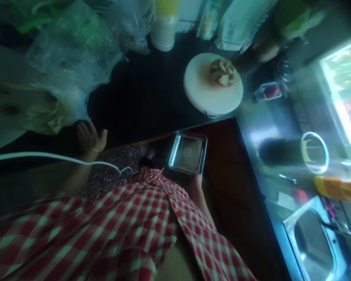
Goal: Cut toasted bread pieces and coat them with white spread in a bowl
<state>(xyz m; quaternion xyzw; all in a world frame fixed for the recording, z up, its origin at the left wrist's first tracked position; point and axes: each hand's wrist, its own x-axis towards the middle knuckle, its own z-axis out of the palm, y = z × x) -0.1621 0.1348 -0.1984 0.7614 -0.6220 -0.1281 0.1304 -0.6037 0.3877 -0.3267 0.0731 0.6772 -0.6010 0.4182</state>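
My right hand (195,180) grips the near edge of a small clear rectangular tray (188,153) with diagonal ridges on its bottom. The tray is held out over the floor, just in front of the counter edge, and nothing shows in it. On the left, my left hand (91,137) is at the counter's edge with thumb and fingers apart, holding nothing. Whether its palm touches the counter is unclear. Close to its fingertips lies a crumpled yellowish wrapper (51,117) beside clear plastic bags (73,58).
A round white board (203,89) carries a bowl of pale slices (223,72). Behind stands a white bottle with a yellow top (163,33). A white cable (55,157) crosses at left. To the right are a clear container (267,92), a yellow packet (337,189) and a sink (314,244).
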